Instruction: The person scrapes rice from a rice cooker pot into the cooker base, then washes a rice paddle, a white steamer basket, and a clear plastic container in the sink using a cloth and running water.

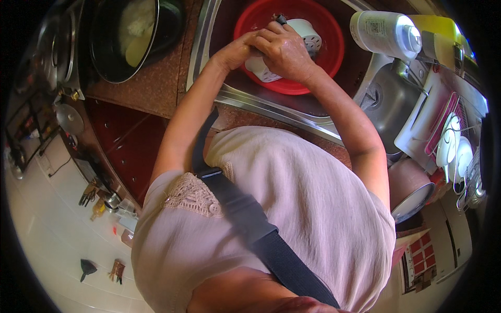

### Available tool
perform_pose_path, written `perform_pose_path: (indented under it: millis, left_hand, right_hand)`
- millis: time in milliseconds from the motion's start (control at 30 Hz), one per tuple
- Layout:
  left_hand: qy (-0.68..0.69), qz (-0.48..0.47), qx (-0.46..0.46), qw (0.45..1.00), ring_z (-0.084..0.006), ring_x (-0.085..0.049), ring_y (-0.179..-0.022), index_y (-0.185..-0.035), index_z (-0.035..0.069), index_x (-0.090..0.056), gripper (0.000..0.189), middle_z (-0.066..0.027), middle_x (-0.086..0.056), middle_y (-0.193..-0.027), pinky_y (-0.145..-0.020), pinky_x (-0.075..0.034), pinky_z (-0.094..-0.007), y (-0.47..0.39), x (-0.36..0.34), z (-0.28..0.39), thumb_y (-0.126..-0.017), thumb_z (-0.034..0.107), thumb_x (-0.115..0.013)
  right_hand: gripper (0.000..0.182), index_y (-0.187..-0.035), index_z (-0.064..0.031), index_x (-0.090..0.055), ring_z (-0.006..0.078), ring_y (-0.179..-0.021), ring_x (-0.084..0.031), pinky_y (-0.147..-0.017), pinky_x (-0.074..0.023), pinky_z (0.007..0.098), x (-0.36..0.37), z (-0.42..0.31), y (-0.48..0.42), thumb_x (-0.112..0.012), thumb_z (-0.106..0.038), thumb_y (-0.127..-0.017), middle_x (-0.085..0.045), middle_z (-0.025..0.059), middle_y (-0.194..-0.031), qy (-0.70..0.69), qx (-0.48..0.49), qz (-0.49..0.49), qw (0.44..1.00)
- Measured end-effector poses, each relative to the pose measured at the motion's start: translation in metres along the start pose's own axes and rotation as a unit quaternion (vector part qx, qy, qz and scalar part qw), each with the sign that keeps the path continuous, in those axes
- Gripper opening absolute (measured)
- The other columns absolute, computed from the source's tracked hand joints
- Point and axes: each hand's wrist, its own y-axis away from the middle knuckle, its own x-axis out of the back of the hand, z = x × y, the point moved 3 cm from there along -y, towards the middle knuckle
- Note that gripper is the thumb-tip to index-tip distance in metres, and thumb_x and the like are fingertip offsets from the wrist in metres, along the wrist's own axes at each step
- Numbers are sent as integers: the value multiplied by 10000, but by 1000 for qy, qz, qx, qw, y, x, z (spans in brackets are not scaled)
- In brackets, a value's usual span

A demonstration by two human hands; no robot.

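Observation:
Over a red plastic basin (287, 89) in the steel sink (231, 96), my left hand (244, 47) and my right hand (287, 51) are together. My right hand's curled fingers overlap my left hand's and hide most of what lies between them. A small dark tip (280, 18) shows just beyond my right fingers; I cannot tell what it belongs to. A white perforated plastic piece (307, 33) is beside my right hand. Another white part with holes (268, 75) shows below my hands; whether the two are one piece is hidden.
Left of the sink, a dark pot (105, 58) with pale contents stands on the brown counter (141, 92). A white bottle (377, 33) is right of the basin. Farther right are a second sink bowl (385, 109), a white board (415, 125), a dish rack (446, 117) and a pot (411, 191).

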Motion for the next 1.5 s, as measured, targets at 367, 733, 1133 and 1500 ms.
perform_pose_path:
  millis: [367,733,1133,1500]
  left_hand:
    - [65,-15,31,997,-100,-572,-948,-1045,45,-609,295,-1,-625,-998,-872,-439,-257,-10,-7,1,-759,25,-679]
    - [-13,-34,33,999,-133,-581,-926,-1113,-16,-585,373,-59,-635,-999,-838,-449,-264,1,-9,11,-790,144,-680]
    - [-25,11,62,998,-110,-590,-869,-1061,-1,-616,303,-47,-645,-963,-802,-461,-261,-10,-1,5,-791,130,-659]
    - [14,-12,-7,1000,-96,-571,-941,-1116,0,-609,352,-42,-649,-1034,-868,-420,-249,21,27,8,-825,192,-651]
  right_hand:
    - [369,-1012,-90,-611,291,-942,-554,-792,-453,412,16,28,-5,-695,-156,-658,-603,79,-956,45,-61,-40,996]
    - [336,-952,-18,-643,277,-693,-622,-656,-473,365,25,96,10,-618,-218,-684,-632,176,-758,-211,-289,-183,916]
    - [300,-871,-52,-647,359,-799,-616,-685,-486,447,16,45,-28,-667,-244,-642,-645,164,-803,-26,-115,-219,969]
    - [210,-919,-6,-650,116,-744,-593,-713,-481,248,-3,147,90,-620,-110,-739,-641,33,-830,-526,-415,10,742]
